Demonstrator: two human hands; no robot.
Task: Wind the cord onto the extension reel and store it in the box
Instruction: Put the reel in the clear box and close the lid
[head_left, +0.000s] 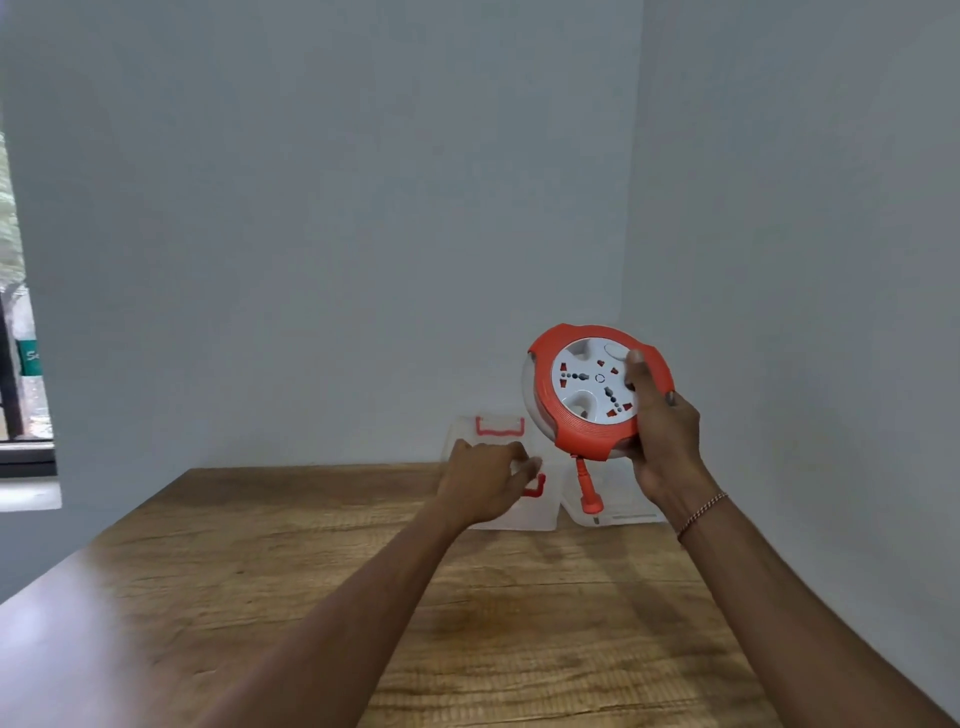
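Orange reel (597, 392) in right hand (662, 441); one box (501, 514), left hand (480, 480) touching.

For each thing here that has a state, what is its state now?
Reel: held up above the table in the right hand, cord almost fully wound.
Plug: hanging free below the reel.
Box: on the table, clear; open or closed unclear.
Left hand: reaching toward the box, fingers curled, grip unclear.

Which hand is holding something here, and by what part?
The right hand grips the extension reel by its lower right rim, thumb across the white socket face. The left hand holds nothing; it reaches toward the clear box.
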